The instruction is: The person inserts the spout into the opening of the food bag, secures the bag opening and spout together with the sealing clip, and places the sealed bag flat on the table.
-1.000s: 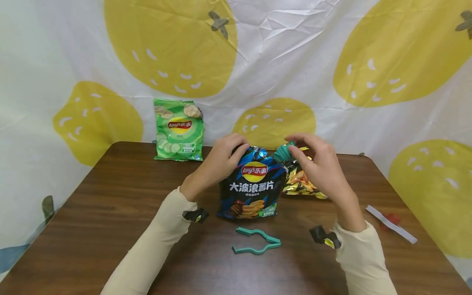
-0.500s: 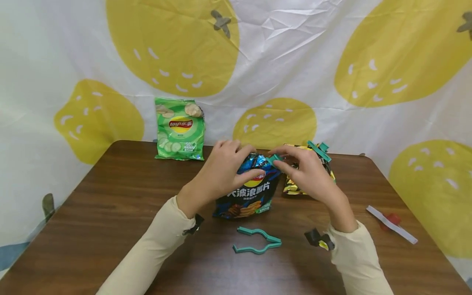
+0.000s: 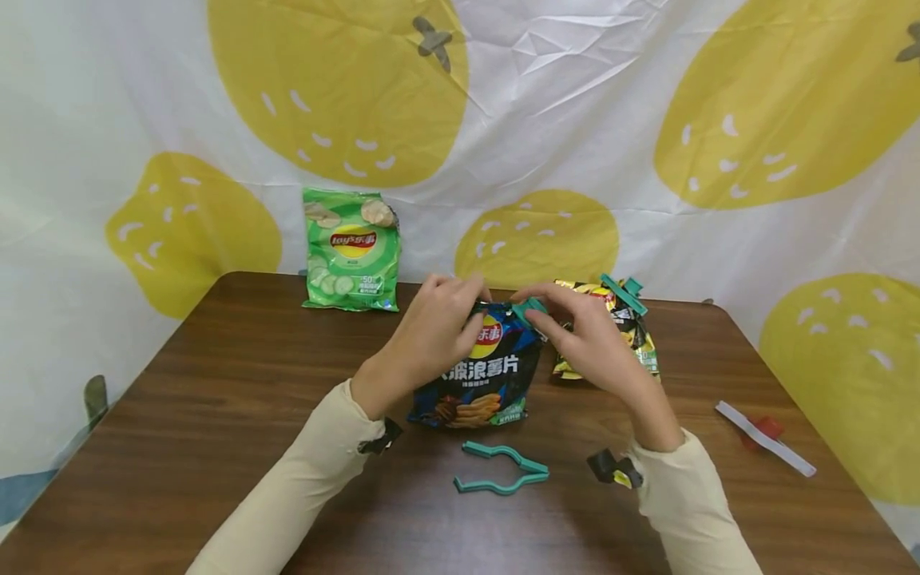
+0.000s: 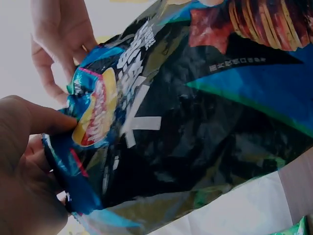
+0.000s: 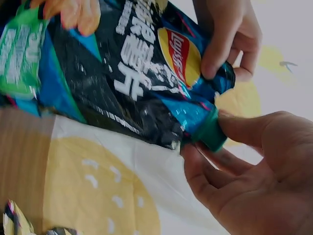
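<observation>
A blue-black bag of Lay's chips (image 3: 477, 375) stands upright on the table. At the bag's top left, my left hand (image 3: 431, 327) pinches the folded edge between thumb and fingers, with the thumb on the front in the left wrist view. My right hand (image 3: 592, 335) holds a small teal clip (image 5: 212, 132) between thumb and fingers at the top right corner of the bag. How far the clip reaches over the edge cannot be told. In front of the bag lies a teal, tong-shaped clip (image 3: 539, 471), its two arms spread.
Behind my right hand is a yellow-black chip bag (image 3: 643, 351) with a teal clip (image 3: 624, 294) across its top. A green Lay's bag (image 3: 352, 263) leans on the fruit-patterned cloth. At right, a whitish strip (image 3: 783, 454) lies over a red piece (image 3: 769, 426).
The right hand has moved left and down with the teal clip, to the bag's corner. The bag has shifted slightly left, and the clip on the yellow-black bag has come into view.
</observation>
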The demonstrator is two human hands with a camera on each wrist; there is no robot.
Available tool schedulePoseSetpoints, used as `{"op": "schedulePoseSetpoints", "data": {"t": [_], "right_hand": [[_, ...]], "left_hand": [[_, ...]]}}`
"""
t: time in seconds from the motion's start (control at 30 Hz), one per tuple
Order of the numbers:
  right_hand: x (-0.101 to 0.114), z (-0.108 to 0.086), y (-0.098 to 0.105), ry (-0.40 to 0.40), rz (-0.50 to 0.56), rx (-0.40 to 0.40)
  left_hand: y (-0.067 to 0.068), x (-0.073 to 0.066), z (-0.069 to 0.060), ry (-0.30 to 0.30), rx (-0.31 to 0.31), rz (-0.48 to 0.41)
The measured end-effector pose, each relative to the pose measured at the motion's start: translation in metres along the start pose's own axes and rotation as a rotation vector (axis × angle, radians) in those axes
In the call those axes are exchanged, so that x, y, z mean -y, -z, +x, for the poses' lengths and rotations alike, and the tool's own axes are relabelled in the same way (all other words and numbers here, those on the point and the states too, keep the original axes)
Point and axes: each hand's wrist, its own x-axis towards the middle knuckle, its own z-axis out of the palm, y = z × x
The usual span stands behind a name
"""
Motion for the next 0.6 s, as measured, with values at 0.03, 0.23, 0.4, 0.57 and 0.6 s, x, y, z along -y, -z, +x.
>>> {"op": "schedulePoseSetpoints", "data": {"t": [0.03,0.23,0.4,0.57,0.6], "right_hand": [[0.0,0.0,-0.002,0.013,0.01,-0.011],[0.002,0.001,-0.01,0.016,0.047,-0.018],[0.006,0.0,-0.013,0.013,-0.001,-0.039],[0.009,0.0,-0.014,0.043,0.062,-0.039],[0.01,0.0,-0.014,0.046,0.086,-0.036]], "left_hand": [[-0.001,0.0,0.0,0.007,-0.008,-0.005],[-0.003,0.0,0.0,0.041,-0.043,-0.02],[-0.005,0.001,0.0,0.06,-0.05,-0.084],[-0.004,0.006,0.0,0.094,-0.075,-0.207],[-0.004,0.007,0.0,0.099,-0.08,-0.224]]}}
